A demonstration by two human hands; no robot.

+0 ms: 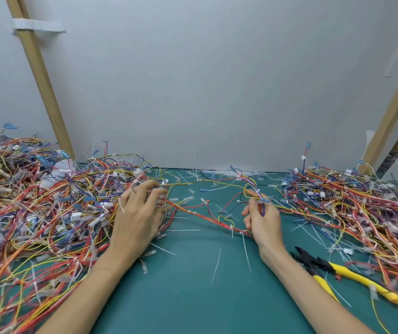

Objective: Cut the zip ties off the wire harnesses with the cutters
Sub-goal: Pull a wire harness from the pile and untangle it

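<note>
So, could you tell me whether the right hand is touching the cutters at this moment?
Apart. In the head view the right hand pinches a wire harness, while the cutters lie unheld on the mat beside the forearm.

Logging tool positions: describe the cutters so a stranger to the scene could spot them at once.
On the green mat, look right, to the near edge of the right wire pile. The cutters lie there untouched: black head, the only thick yellow handles among thin wires.
</note>
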